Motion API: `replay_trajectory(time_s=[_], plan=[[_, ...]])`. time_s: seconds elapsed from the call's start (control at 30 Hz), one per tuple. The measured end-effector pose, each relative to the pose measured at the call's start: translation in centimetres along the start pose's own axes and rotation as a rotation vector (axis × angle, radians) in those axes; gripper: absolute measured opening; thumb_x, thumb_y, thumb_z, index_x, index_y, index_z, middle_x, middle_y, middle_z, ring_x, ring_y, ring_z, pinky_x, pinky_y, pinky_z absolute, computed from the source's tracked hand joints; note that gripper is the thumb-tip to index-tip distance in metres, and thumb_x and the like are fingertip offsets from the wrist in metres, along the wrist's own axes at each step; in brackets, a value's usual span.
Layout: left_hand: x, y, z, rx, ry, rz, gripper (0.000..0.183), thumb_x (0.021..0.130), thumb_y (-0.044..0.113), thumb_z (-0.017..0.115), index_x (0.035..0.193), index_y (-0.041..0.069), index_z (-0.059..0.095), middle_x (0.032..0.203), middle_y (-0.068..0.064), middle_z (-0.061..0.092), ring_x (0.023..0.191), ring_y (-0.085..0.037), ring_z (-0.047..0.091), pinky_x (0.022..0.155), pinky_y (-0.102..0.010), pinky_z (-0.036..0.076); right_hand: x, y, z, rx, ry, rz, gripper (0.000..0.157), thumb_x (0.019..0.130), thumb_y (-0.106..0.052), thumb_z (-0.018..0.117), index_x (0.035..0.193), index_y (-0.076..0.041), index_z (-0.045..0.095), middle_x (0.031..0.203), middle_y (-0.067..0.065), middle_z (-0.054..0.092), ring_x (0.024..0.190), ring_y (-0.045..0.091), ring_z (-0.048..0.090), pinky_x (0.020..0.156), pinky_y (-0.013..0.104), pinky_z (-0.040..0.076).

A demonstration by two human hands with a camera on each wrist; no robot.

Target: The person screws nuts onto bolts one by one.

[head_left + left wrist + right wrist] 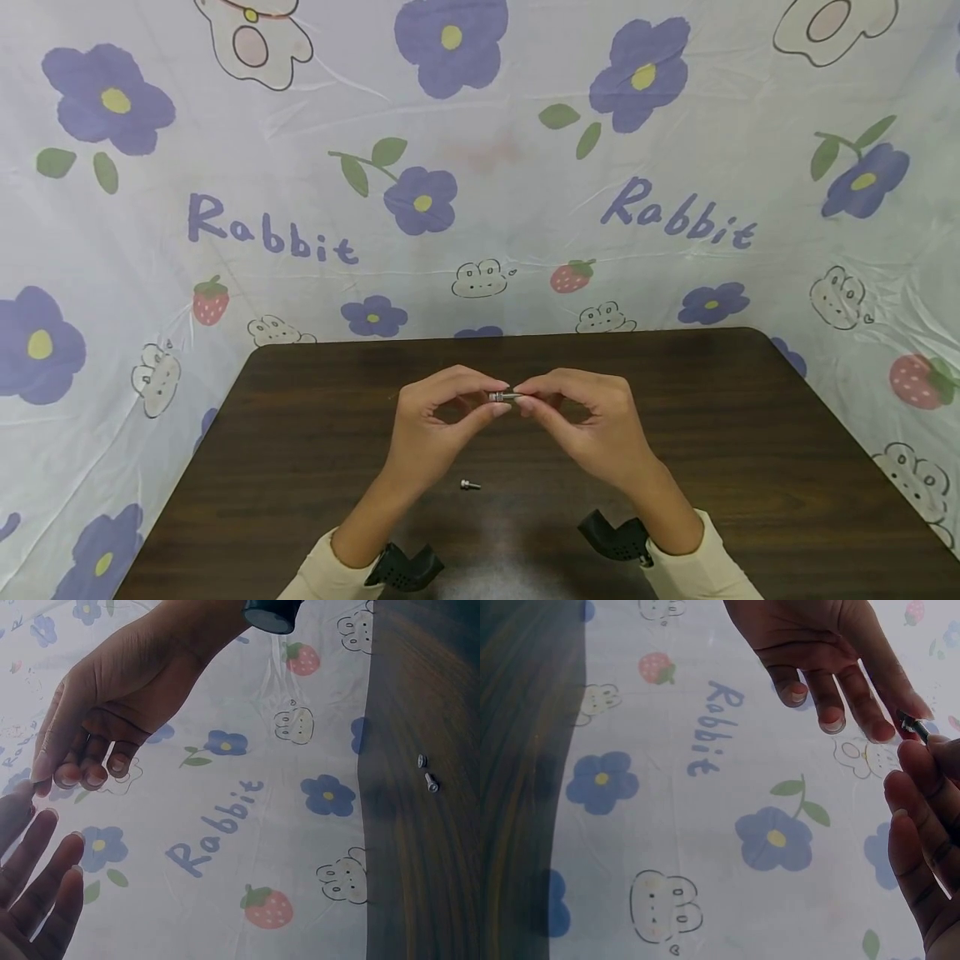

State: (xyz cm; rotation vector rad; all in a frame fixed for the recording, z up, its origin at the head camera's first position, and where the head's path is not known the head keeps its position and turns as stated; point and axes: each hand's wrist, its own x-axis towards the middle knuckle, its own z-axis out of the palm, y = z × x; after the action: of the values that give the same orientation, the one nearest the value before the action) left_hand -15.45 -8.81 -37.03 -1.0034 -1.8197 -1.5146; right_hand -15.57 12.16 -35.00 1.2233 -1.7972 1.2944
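Between both hands a small silver bolt [506,397] is held roughly level above the table. My left hand [438,417] pinches its wider, ridged end with thumb and index finger. The thumb and index finger of my right hand [588,408] grip the slim end. In the right wrist view the bolt [915,727] shows partly, its ends covered by fingertips. The other fingers of both hands are loosely bent. A second small screw [470,485] lies on the table below the left hand. Beside that screw, the left wrist view shows a small round metal piece [422,760].
The dark wood-grain table [300,467] has rounded far corners. A white cloth [517,225] printed with flowers, strawberries and rabbits hangs behind and around it. Black devices [615,537] are strapped at both wrists, over cream sleeves [701,567].
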Motion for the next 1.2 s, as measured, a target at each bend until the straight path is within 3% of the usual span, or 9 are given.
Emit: replay_trajectory(time_s=[0.2,0.33,0.5,0.8,1.0,1.2], plan=[[-0.14,-0.11,-0.04,-0.016,0.012,-0.046,0.008,0.09,0.003,0.077,0.094,0.009,0.078,0.084,-0.001,0.074,0.073,-0.013,0.068,0.063,-0.03,0.06,-0.06,0.13,0.12,0.012,0.003,0.004,0.022,0.082,0.006,0.08,0.1,-0.007,0.076,0.083,0.003,0.074,0.064,0.008,0.063,0.058,0.019,0.052],[-0.16,-0.09,-0.13,-0.023,0.028,-0.073,0.01,0.089,0.003,0.077,0.097,0.009,0.078,0.086,-0.001,0.075,0.074,-0.015,0.07,0.063,-0.03,0.06,-0.06,0.09,0.1,-0.005,0.005,0.011,0.023,0.082,0.006,0.08,0.1,-0.008,0.076,0.082,0.002,0.073,0.064,0.008,0.063,0.057,0.019,0.051],[0.06,-0.01,-0.14,-0.027,0.007,0.003,0.034,0.079,-0.004,0.084,0.11,0.009,0.076,0.097,-0.005,0.076,0.077,-0.019,0.071,0.059,-0.032,0.06,0.0,0.15,-0.05,-0.02,0.011,0.006,0.014,0.087,-0.002,0.079,0.1,-0.008,0.076,0.083,0.001,0.074,0.064,0.008,0.061,0.058,0.019,0.051],[0.34,0.1,-0.05,-0.03,0.008,0.072,0.027,0.079,-0.007,0.082,0.102,0.007,0.077,0.095,-0.006,0.074,0.084,-0.016,0.069,0.061,-0.029,0.059,0.0,0.21,0.04,-0.012,0.006,-0.003,0.015,0.087,-0.002,0.079,0.1,-0.008,0.076,0.083,0.002,0.074,0.064,0.008,0.062,0.057,0.018,0.051],[0.17,0.04,-0.08,-0.01,0.005,0.025,0.025,0.082,-0.005,0.082,0.103,0.009,0.078,0.093,-0.003,0.074,0.079,-0.014,0.067,0.059,-0.031,0.059,0.06,0.06,0.0,-0.01,0.007,-0.01,0.012,0.089,-0.004,0.079,0.1,-0.007,0.076,0.082,0.002,0.073,0.064,0.007,0.062,0.057,0.018,0.051],[-0.03,-0.08,0.0,-0.01,0.004,-0.03,0.012,0.089,-0.001,0.076,0.095,0.009,0.078,0.087,-0.003,0.074,0.074,-0.014,0.067,0.06,-0.03,0.059,0.03,-0.01,0.05,0.0,0.008,-0.008,0.021,0.083,0.005,0.08,0.1,-0.007,0.076,0.084,0.003,0.074,0.065,0.008,0.064,0.057,0.019,0.052]])
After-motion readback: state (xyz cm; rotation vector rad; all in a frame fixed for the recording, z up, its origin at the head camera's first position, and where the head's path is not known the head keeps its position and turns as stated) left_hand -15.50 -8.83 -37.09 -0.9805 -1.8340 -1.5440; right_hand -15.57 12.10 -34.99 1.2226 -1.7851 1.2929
